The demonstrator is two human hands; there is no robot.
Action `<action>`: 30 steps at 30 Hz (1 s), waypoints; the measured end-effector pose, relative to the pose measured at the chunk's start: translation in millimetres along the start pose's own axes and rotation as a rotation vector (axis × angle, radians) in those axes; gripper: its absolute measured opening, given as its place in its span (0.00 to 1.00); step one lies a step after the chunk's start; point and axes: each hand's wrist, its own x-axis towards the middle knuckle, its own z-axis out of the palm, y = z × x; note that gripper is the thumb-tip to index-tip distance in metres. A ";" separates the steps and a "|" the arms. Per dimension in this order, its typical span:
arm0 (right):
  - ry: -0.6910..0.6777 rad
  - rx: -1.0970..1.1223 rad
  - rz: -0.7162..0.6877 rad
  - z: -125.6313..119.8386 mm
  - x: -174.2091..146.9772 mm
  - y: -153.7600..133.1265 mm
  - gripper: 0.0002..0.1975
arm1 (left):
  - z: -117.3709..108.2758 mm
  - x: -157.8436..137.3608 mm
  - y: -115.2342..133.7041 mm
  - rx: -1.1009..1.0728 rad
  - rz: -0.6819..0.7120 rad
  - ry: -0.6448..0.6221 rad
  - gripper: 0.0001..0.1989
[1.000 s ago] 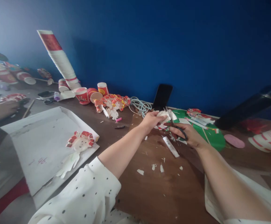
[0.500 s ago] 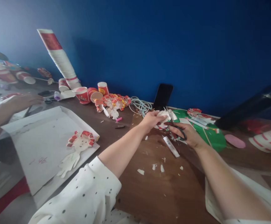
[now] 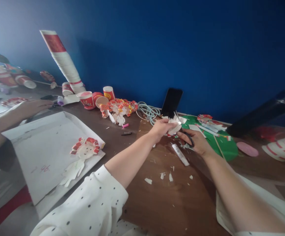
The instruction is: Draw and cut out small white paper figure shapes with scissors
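Observation:
Between the thumb and fingers of my left hand [image 3: 161, 128] is a white paper cutout [image 3: 174, 126]. My right hand [image 3: 198, 141] has its fingers through the handles of dark scissors [image 3: 189, 140], whose blades are at the paper. How far the blades are apart I cannot make out. Below my hands a white glue tube [image 3: 180, 154] lies on the brown table [image 3: 162, 206], with paper scraps [image 3: 171, 177] scattered around it. Behind the paper lies a green sheet [image 3: 222, 144] with markers on it.
A black phone [image 3: 171, 102] leans on the blue wall. Paper cups [image 3: 87, 100], a tall cup stack [image 3: 67, 62] and red-and-white paper figures [image 3: 120, 109] stand or lie left of it. A white folder [image 3: 51, 157] holds another figure [image 3: 85, 149]. Someone's arm [image 3: 19, 113] reaches in at far left.
The white paper has turned a little in my left hand, and the scissors have tilted and shifted slightly left. At far left the other person's hand has moved right, towards the scissors there.

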 end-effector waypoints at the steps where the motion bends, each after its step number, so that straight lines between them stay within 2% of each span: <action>1: 0.003 0.002 0.004 0.0 0.1 0.1 0.25 | -0.7 0.5 -0.9 0.022 0.008 -0.018 0.07; 4: 0.011 0.000 0.017 0.2 -0.4 0.1 0.26 | -3.1 2.1 -2.6 0.092 0.021 -0.043 0.09; 9: -0.001 0.009 0.026 -0.3 -1.3 0.7 0.25 | -5.3 3.9 -2.6 0.206 0.038 -0.017 0.10; 14: 0.000 0.026 0.028 -1.5 -0.9 -0.8 0.25 | -4.9 4.0 -1.7 0.200 0.126 0.036 0.09; 20: -0.030 0.024 0.020 -3.6 -1.4 -1.0 0.24 | -4.4 0.8 1.2 0.217 0.142 0.047 0.09; 30: -0.157 0.012 -0.013 -10.5 -1.9 3.6 0.23 | -6.8 0.9 4.4 0.339 0.161 0.080 0.09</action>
